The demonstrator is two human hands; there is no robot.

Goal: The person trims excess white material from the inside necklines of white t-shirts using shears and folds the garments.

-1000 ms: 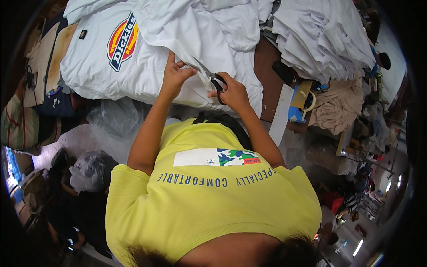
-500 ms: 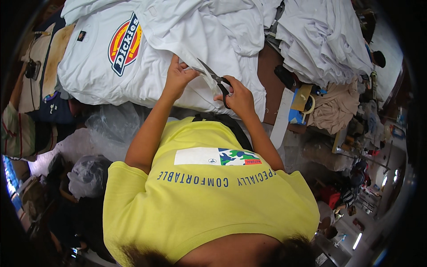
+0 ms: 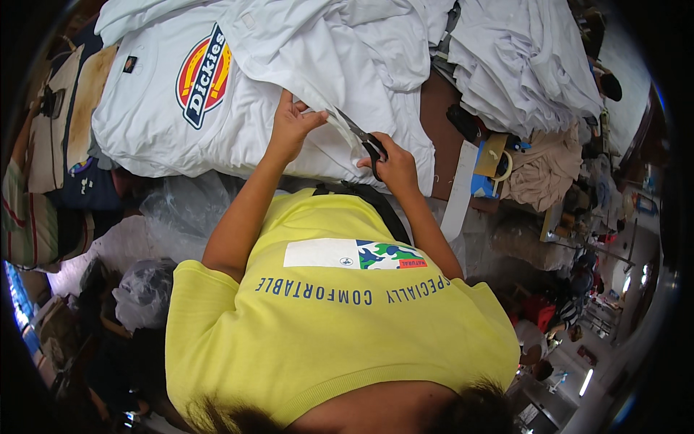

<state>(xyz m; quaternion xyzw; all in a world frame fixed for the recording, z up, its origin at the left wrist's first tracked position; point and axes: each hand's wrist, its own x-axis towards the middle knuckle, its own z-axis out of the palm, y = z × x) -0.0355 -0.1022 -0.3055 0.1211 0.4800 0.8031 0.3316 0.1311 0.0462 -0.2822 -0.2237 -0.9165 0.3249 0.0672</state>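
My right hand (image 3: 396, 165) grips the black handles of a pair of scissors (image 3: 374, 147). Their blades point up and left, against the edge of a white T-shirt (image 3: 318, 61). Thumb and fingers of my left hand (image 3: 293, 124) pinch that shirt's edge, just left of the blade tips; the fingertips are partly behind the cloth. Beneath and to the left lies another white T-shirt (image 3: 148, 108) with a round red, yellow and dark blue print on its chest.
A tall heap of white garments (image 3: 517, 65) stands at the far right. Nearer lie a tape roll (image 3: 504, 168), a white strip (image 3: 460, 192) and beige cloth (image 3: 553, 170). Clear plastic bags (image 3: 184, 206) hang below the table's left side. A person's striped sleeve (image 3: 32, 220) shows at the left.
My right hand and the scissors have shifted slightly right and down, away from my left hand. The left hand keeps its pinch on the shirt's edge.
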